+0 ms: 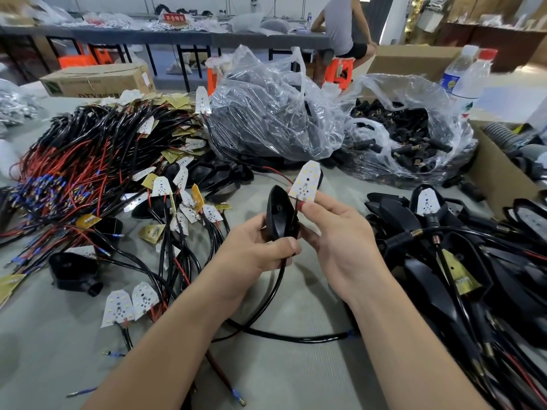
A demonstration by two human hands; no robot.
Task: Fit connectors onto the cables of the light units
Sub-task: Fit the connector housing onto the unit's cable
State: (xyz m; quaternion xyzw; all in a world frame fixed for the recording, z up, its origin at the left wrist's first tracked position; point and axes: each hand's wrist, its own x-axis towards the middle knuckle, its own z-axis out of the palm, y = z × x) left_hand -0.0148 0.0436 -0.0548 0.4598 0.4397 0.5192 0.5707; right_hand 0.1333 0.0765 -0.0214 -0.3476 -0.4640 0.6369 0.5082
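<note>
My left hand [256, 247] grips a black plastic light housing [278, 213] held upright above the middle of the table. My right hand [337, 232] pinches the base of a white LED board [305, 183], just right of the housing. A black cable [266, 294] runs from the housing down past my left thumb and loops across the table. An open clear bag of black connectors [411, 143] lies at the back right.
A heap of black and red wired LED boards [97, 161] fills the left. Finished black units with cables [461, 250] pile up on the right. A knotted bag of black parts [272, 113], a cardboard box [497, 173] and water bottles [464, 75] stand behind. A person sits at the far bench.
</note>
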